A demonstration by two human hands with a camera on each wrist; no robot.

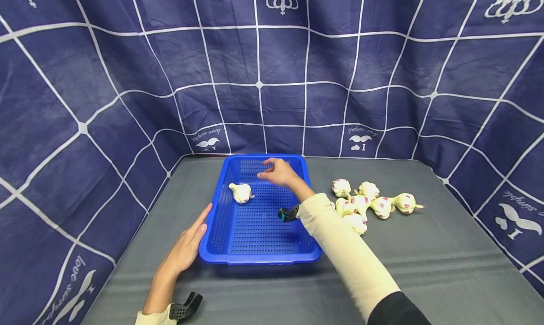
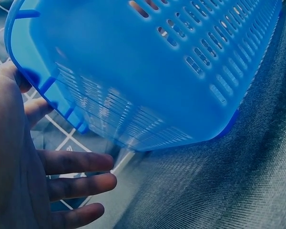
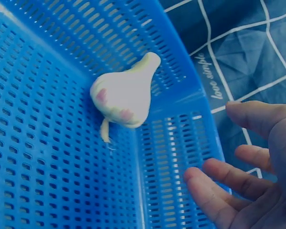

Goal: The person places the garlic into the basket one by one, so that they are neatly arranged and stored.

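A blue plastic basket (image 1: 263,258) with slotted walls stands in the middle of the table. Inside it, toward the left wall, lies one garlic bulb (image 1: 241,193), its stem and root showing in the right wrist view. My right hand (image 1: 278,172) hovers over the far part of the basket, fingers parted and holding nothing, apart from the garlic. At the basket's left rim, my left hand (image 1: 189,244) touches the edge with thumb and index finger. Its other fingers (image 2: 81,186) extend straight beside the outer wall.
Several garlic bulbs (image 1: 360,204) lie in a loose group on the grey table (image 1: 425,249), right of the basket and partly behind the right sleeve (image 1: 340,249). A blue checked curtain (image 1: 280,103) hangs behind and along both sides.
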